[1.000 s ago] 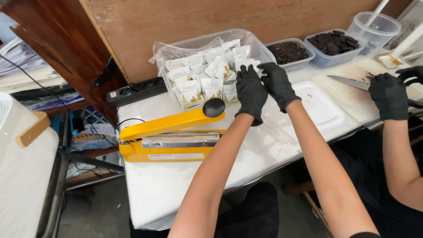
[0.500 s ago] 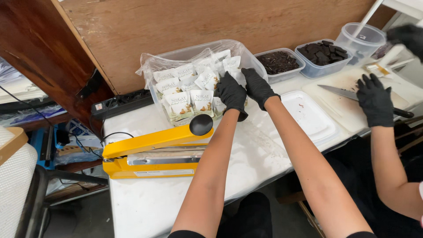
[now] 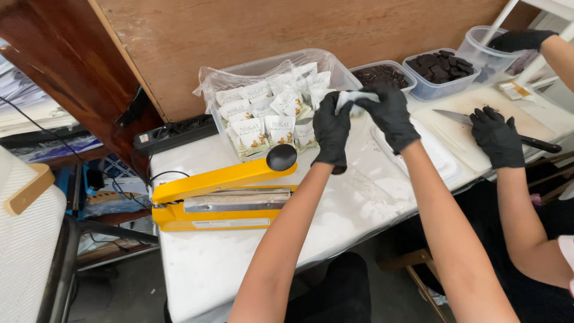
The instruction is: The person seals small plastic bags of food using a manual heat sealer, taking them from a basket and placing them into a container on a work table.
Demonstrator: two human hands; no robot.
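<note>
pouch (image 3: 354, 97): mostly hidden by gloves | knife (image 3: 526, 139): blade part-hidden by co-worker's hand (image 3: 496, 136)

One head-worn camera looks steeply down, close over the white table (image 3: 197, 269) toward the wooden wall (image 3: 299, 30).

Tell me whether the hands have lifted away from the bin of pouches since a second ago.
Yes. Both hands, left and right, rose off the bin toward its right end, holding a white pouch.
</note>
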